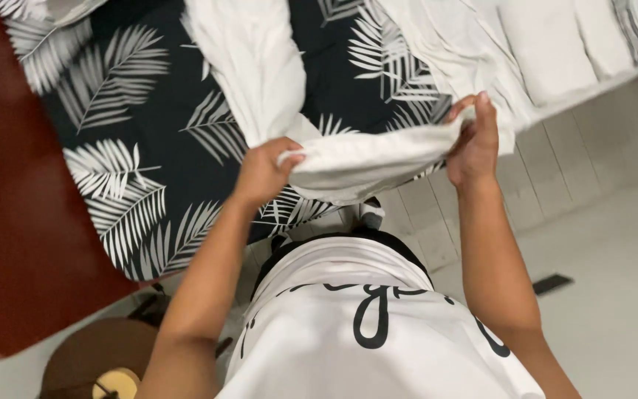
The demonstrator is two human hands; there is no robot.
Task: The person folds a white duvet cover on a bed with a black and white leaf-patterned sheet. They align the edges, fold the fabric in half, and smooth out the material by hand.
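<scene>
A white cloth is stretched between my two hands, above the edge of a bed. My left hand grips its left end with the fingers curled over the fabric. Gripping the right end is my right hand, thumb up. From my left hand a longer part of the cloth runs away across the bed cover. The black bed cover has white palm-leaf prints.
Folded white cloths lie in a row at the top right on the bed. A dark red surface borders the cover on the left. A round brown stool stands at the bottom left. Pale floor lies to the right.
</scene>
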